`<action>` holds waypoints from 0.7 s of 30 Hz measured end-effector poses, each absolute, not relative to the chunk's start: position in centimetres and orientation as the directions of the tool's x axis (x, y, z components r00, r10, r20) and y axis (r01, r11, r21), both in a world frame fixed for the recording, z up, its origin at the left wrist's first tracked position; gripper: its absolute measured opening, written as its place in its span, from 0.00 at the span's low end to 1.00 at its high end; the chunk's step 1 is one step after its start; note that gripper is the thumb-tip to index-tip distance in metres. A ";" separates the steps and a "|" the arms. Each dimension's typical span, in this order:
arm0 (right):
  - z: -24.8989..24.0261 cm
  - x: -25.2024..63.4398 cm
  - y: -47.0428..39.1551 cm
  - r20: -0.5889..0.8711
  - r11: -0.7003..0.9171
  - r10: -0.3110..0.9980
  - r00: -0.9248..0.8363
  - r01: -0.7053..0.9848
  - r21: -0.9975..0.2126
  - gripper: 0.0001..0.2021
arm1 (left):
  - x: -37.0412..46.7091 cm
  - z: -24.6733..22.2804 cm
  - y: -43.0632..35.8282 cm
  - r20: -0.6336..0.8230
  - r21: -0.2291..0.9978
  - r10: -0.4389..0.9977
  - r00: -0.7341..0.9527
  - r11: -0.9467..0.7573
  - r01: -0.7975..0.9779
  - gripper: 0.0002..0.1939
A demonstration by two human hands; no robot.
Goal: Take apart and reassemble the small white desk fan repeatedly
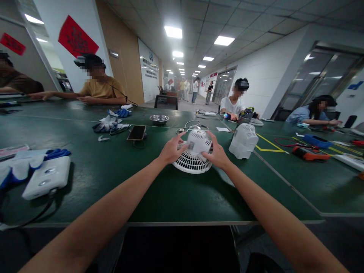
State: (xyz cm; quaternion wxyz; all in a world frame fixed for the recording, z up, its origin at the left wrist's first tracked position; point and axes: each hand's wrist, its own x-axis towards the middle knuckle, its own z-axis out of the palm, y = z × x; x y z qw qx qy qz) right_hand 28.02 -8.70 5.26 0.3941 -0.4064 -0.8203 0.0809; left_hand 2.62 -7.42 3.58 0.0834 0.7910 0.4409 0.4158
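Observation:
A white fan head lies grille down on the green table, its rounded motor housing upward. From the left, my left hand curves round the housing with thumb and fingers against it. On the opposite side my right hand grips the housing in the same way. Just right of my right hand stands a white plastic housing, apart from the fan. A white cable lies loosely behind the fan.
To the left are a phone, work gloves, a metal bowl and a white power bank with a cable. An orange multimeter and a blue tray lie right. Several people sit around the table.

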 end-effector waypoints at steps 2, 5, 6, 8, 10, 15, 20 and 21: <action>5.0 28.3 -8.5 0.548 0.638 0.755 -0.361 0.598 -0.485 0.49 | 2.1 3.0 -6.6 0.553 0.539 0.820 0.149 -0.488 0.687 0.28; 4.7 28.3 -8.5 0.537 0.620 0.770 -0.345 0.603 -0.502 0.51 | 1.3 2.2 -5.7 0.394 0.649 0.916 0.075 -0.335 0.683 0.28; 4.7 28.3 -8.7 0.540 0.611 0.775 -0.328 0.607 -0.508 0.51 | 1.1 1.9 -5.4 0.359 0.680 0.931 0.066 -0.309 0.665 0.29; 4.8 28.2 -8.9 0.538 0.588 0.791 -0.291 0.606 -0.537 0.50 | 0.6 1.7 -5.1 0.331 0.741 0.943 0.013 -0.269 0.616 0.30; 4.9 28.2 -9.0 0.531 0.564 0.811 -0.247 0.572 -0.595 0.48 | 0.2 1.7 -4.8 0.341 0.814 0.938 -0.070 -0.257 0.521 0.30; 4.8 28.3 -8.3 0.448 0.447 0.894 -0.029 0.152 -0.882 0.41 | 0.0 2.7 -4.2 0.424 0.903 0.889 -0.174 -0.429 0.010 0.32; 4.0 27.1 -8.2 0.136 0.081 0.978 -0.161 -0.311 -0.947 0.19 | 0.7 2.3 -4.2 0.485 0.870 0.871 -0.083 -0.490 -0.054 0.26; 3.8 26.9 -8.4 0.071 -0.016 0.967 -0.243 -0.338 -0.941 0.18 | 0.9 2.0 -4.4 0.458 0.886 0.887 -0.053 -0.460 -0.052 0.25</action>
